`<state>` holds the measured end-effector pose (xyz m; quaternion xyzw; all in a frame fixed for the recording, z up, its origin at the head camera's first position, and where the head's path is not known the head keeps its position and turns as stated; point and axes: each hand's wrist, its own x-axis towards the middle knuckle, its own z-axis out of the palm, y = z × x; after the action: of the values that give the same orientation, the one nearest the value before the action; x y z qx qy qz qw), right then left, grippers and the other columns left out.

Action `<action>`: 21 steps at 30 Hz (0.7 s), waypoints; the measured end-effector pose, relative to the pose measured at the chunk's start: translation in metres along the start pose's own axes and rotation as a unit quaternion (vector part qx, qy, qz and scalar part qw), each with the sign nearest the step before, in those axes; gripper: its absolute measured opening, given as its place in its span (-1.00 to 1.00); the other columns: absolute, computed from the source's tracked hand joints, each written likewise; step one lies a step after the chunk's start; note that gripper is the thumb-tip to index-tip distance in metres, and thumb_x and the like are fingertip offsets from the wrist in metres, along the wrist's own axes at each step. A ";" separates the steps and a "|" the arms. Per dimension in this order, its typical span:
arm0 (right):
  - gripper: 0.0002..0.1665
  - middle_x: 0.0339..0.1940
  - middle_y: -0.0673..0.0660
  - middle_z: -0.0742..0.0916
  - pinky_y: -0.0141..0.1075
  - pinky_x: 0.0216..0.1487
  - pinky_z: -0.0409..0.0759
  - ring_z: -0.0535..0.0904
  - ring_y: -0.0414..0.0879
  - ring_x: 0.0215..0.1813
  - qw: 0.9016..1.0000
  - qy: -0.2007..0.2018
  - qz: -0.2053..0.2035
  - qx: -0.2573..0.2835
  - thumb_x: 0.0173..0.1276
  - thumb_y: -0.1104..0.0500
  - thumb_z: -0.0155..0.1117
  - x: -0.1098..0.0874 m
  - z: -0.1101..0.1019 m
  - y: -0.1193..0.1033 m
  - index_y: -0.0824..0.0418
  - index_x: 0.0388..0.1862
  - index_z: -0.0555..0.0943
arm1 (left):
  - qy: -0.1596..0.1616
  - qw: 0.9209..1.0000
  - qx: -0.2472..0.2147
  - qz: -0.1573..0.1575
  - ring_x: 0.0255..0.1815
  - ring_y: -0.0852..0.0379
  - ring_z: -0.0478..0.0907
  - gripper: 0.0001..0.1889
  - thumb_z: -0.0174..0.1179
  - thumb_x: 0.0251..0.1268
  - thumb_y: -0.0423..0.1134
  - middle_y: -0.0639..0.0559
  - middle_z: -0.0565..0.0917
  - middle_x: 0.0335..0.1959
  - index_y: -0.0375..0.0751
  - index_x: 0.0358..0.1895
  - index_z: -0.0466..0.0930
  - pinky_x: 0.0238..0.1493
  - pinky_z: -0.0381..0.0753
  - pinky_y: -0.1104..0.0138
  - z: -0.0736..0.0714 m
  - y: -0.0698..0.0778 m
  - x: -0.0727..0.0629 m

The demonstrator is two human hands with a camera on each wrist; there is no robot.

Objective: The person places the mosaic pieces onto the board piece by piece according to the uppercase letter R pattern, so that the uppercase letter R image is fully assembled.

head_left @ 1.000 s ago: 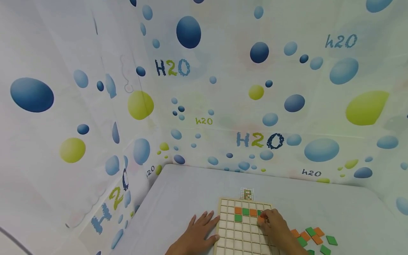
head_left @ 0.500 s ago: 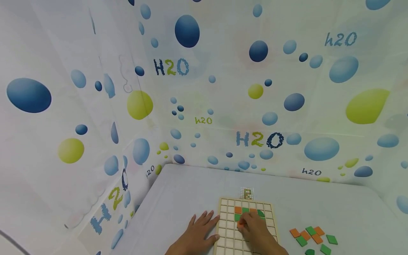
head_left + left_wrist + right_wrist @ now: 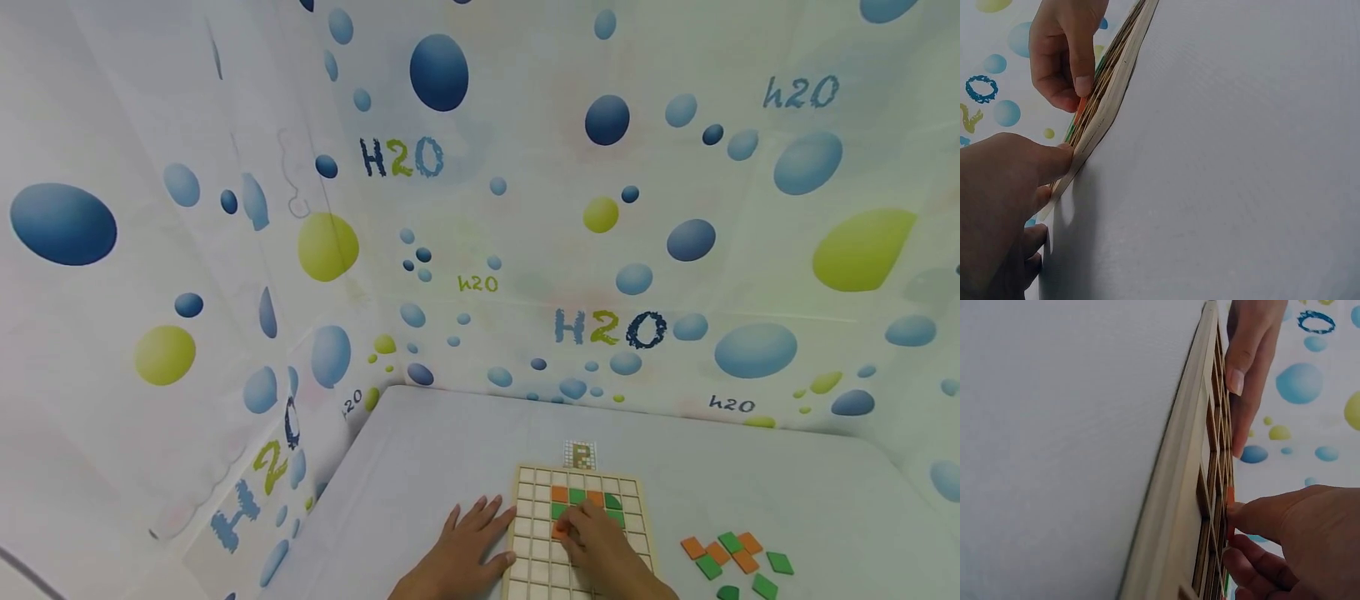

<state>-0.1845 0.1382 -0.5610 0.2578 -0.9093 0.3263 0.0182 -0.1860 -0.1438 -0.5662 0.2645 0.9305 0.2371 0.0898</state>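
A wooden grid board (image 3: 540,552) lies on the white table. My right hand (image 3: 597,537) pinches an orange square tile (image 3: 558,531) over a cell in the board's third row; in the right wrist view the orange tile (image 3: 1230,499) sits at the thumb tip. Orange and green tiles alternate along the upper row, ending in a green piece with a rounded corner (image 3: 612,502). Below them a green tile (image 3: 559,511) is at left and another green tile (image 3: 617,517) at right, partly covered. My left hand (image 3: 468,543), fingers spread, touches the board's left edge.
Several loose orange and green tiles lie right of the board, among them a green tile (image 3: 780,563) and an orange tile (image 3: 693,547). A small pattern card (image 3: 581,455) lies behind the board. A printed curtain (image 3: 525,250) encloses the table's back and left.
My right hand has moved left across the board with the orange tile, from the right-hand columns to the third row's left part. The green tiles at right came into view. My left hand stayed put.
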 end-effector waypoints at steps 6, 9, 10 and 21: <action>-0.83 -0.15 -0.06 0.62 -0.37 -0.23 0.63 0.58 -0.20 -0.20 1.000 0.016 -0.017 -0.014 0.39 0.29 0.48 0.000 0.000 0.001 0.09 -0.15 0.67 | 0.001 1.000 -0.001 -0.003 0.72 -0.22 0.11 -0.30 -0.06 0.62 0.32 -0.01 0.22 0.71 0.21 0.69 0.21 0.53 0.01 -0.43 0.000 0.001 -0.001; -0.85 -0.16 -0.06 0.61 -0.37 -0.24 0.62 0.56 -0.22 -0.21 1.000 0.012 -0.006 -0.006 0.41 0.26 0.48 -0.001 -0.001 -0.001 0.08 -0.14 0.67 | 0.000 1.000 0.003 -0.005 0.72 -0.21 0.10 -0.30 -0.05 0.62 0.33 0.00 0.21 0.71 0.23 0.69 0.20 0.53 0.02 -0.43 0.001 0.001 -0.002; -0.86 -0.16 -0.06 0.61 -0.37 -0.24 0.62 0.55 -0.23 -0.21 1.000 0.010 0.000 -0.003 0.42 0.26 0.47 -0.001 -0.001 -0.001 0.08 -0.14 0.67 | -0.001 1.000 0.005 -0.006 0.72 -0.20 0.10 -0.30 -0.05 0.61 0.33 0.01 0.21 0.71 0.24 0.69 0.20 0.54 0.02 -0.42 0.001 0.000 -0.001; -0.89 -0.15 -0.13 0.62 -0.25 -0.24 0.54 0.59 -0.22 -0.19 1.000 0.012 0.010 -0.018 0.45 0.09 0.46 -0.030 -0.015 0.012 -0.02 -0.15 0.67 | -0.009 1.000 0.006 -0.008 0.72 -0.20 0.10 -0.30 -0.04 0.60 0.33 0.02 0.21 0.71 0.24 0.69 0.20 0.53 0.01 -0.43 0.002 -0.001 0.000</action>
<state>-0.1664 0.1687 -0.5624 0.2445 -0.9171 0.3135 0.0303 -0.1863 -0.1437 -0.5682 0.2593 0.9331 0.2287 0.0986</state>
